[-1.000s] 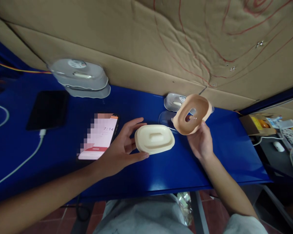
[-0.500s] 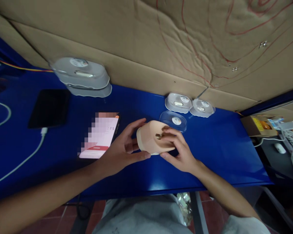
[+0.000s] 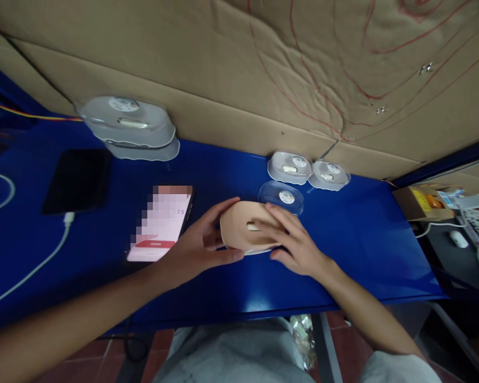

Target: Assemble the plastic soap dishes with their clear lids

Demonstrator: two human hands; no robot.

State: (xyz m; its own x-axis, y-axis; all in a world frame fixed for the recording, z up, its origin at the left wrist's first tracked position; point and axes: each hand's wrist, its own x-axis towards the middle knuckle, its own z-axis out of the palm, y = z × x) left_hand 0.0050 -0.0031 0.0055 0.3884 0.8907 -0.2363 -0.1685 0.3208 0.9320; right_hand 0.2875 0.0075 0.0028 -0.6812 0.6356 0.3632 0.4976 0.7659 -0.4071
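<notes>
A beige oval plastic box point(image 3: 237, 226) is held over the blue table, with its broad face tilted up toward me. A small whitish oval piece point(image 3: 253, 226) shows in its middle. My left hand point(image 3: 205, 239) grips the box's left end, fingers at the far side and thumb along the near edge. My right hand point(image 3: 297, 239) is closed over its right end. One of its fingers lies at the far rim, and another reaches to the whitish piece. The right palm side and part of the box are hidden behind these fingers.
Behind the box lies a clear oval lid point(image 3: 275, 194) with a round label. Two clear containers point(image 3: 289, 167) stand by the cardboard wall point(image 3: 207, 117). More stacked clear containers point(image 3: 135, 133), a lit phone point(image 3: 155, 226) and a dark tablet point(image 3: 77, 181) with a white cable are left.
The box has turned so that its broad face points more toward me, and the whitish piece shows more clearly. My right fingers have shifted across it. The view has moved slightly.
</notes>
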